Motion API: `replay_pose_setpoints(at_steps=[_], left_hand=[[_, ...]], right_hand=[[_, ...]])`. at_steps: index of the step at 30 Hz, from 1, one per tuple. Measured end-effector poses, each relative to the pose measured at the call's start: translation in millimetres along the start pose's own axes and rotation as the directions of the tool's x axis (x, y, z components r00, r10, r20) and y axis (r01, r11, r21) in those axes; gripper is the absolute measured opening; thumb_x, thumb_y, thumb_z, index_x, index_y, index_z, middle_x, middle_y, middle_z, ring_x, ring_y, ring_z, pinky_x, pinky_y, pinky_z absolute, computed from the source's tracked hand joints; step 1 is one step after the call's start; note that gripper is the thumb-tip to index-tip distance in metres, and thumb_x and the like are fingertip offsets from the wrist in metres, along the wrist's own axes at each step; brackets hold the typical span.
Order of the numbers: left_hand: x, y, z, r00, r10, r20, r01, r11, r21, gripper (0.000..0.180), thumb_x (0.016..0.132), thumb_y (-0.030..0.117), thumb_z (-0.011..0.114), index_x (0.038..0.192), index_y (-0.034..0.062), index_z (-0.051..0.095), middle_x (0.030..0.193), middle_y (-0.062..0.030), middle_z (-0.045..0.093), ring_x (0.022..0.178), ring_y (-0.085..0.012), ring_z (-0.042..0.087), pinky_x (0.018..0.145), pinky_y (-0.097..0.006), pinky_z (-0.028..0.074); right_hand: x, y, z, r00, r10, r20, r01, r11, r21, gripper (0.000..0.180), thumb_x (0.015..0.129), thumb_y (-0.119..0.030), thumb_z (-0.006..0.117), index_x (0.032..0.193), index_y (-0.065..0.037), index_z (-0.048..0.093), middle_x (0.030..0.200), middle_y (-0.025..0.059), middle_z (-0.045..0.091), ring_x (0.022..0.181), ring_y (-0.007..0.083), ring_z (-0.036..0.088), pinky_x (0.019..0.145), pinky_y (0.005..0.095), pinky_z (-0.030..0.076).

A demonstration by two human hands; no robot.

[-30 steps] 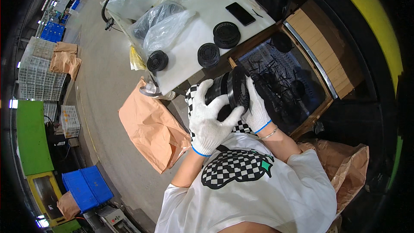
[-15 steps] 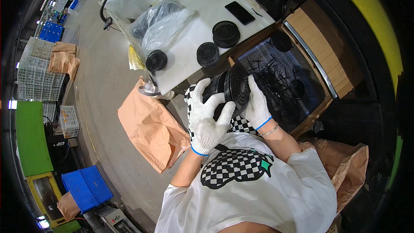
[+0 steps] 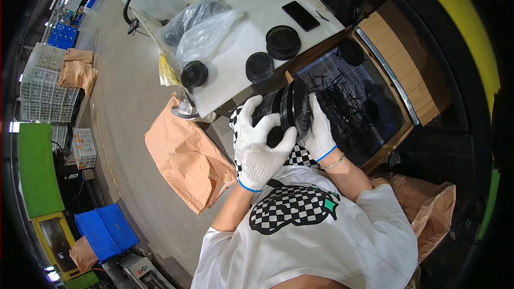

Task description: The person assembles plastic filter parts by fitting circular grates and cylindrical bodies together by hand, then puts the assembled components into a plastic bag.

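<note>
Both hands wear white knit gloves with blue cuffs. Between them, above my lap, lies a sideways stack of round black perforated plastic discs point(image 3: 272, 106). My left hand point(image 3: 262, 150) wraps round the stack from the near left side, its fingers spread along it. My right hand point(image 3: 320, 128) presses on the right end, where larger discs point(image 3: 296, 108) face it. Beyond my hands, on the white tabletop point(image 3: 227, 77), stand a small stack of black discs point(image 3: 194, 74), a second stack point(image 3: 259, 67) and a larger one point(image 3: 282, 42).
Clear plastic bags point(image 3: 206, 32) and a black phone point(image 3: 301, 16) lie on the tabletop. To the right, a wood-framed bin point(image 3: 393, 142) holds thin black scraps and discs. Brown paper sacks lie on the floor at left point(image 3: 184, 155) and behind my right arm point(image 3: 423, 208).
The larger discs at the right end have tilted, so their perforated face shows less. Both hands keep their hold, with only slight movement.
</note>
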State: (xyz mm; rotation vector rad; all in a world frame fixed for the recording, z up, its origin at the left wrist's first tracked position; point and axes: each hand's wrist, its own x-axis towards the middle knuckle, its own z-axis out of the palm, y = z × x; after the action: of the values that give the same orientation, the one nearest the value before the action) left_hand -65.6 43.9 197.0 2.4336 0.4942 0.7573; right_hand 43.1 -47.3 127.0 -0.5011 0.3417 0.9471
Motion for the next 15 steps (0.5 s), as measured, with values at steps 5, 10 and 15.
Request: replay_pose_setpoints(at_steps=[5, 10, 15], left_hand=[[6.3, -26.2, 22.6, 0.976, -0.211, -0.051, 0.194, 0.953, -0.231, 0.092, 0.064, 0.020, 0.082, 0.141, 0.0024, 0.035, 0.132, -0.0264, 0.041, 0.120, -0.0387, 0.048, 0.100, -0.044, 0.042], [14.2, -80.2, 56.1, 0.833, -0.490, 0.255, 0.471, 0.388, -0.792, 0.098, 0.070, 0.008, 0.083, 0.147, -0.0028, 0.022, 0.140, -0.0195, 0.042, 0.123, -0.0250, 0.049, 0.104, -0.035, 0.043], [48.9, -116.2, 63.1, 0.727, -0.601, 0.331, 0.518, 0.164, -0.839, 0.093, 0.068, 0.000, 0.081, 0.146, -0.0021, 0.029, 0.136, -0.0178, 0.048, 0.119, -0.0255, 0.052, 0.102, -0.034, 0.044]], right_hand=[[7.7, 5.0, 7.8, 0.892, -0.358, 0.277, 0.437, 0.842, -0.318, 0.043, 0.098, -0.030, 0.052, 0.132, -0.003, 0.049, 0.122, 0.0117, 0.059, 0.109, 0.0213, 0.059, 0.097, 0.0354, 0.048], [36.0, 0.5, 25.1, 0.936, -0.324, 0.136, 0.347, 0.798, -0.493, 0.036, 0.090, -0.012, 0.062, 0.123, 0.001, 0.056, 0.115, 0.0104, 0.062, 0.104, 0.0162, 0.059, 0.094, 0.0306, 0.048], [88.2, -17.0, 27.2, 0.961, -0.276, 0.035, 0.275, 0.922, -0.273, 0.034, 0.093, -0.015, 0.058, 0.124, 0.000, 0.057, 0.117, 0.0106, 0.062, 0.105, 0.0190, 0.061, 0.094, 0.0323, 0.049]])
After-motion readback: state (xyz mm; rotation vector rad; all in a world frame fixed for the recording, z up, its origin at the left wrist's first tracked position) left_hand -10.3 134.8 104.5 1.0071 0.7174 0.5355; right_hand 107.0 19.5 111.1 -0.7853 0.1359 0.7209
